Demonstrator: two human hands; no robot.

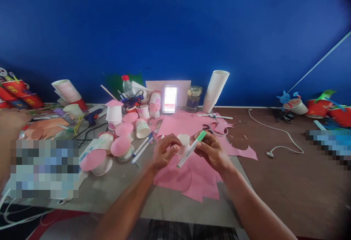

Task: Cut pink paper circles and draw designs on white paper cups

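My right hand point(210, 148) grips a white marker point(191, 149) with a green cap, tilted with its capped end up to the right. My left hand point(166, 151) is beside the marker's lower end, its fingers loosely bent, thumb and forefinger apart, with nothing visible between them. Behind both hands stands a white paper cup point(183, 139), partly hidden. Pink paper point(181, 123) is spread beneath, with cut scraps and a round outline drawn on the near part.
To the left are paper cups with pink discs point(121, 145) and blue-capped markers point(142, 146). A tall cup stack point(216, 90), a glass jar point(194, 99) and a lit phone point(170, 99) stand behind. Scissors point(218, 128) lie right. Another person's arm point(11, 130) reaches in at left.
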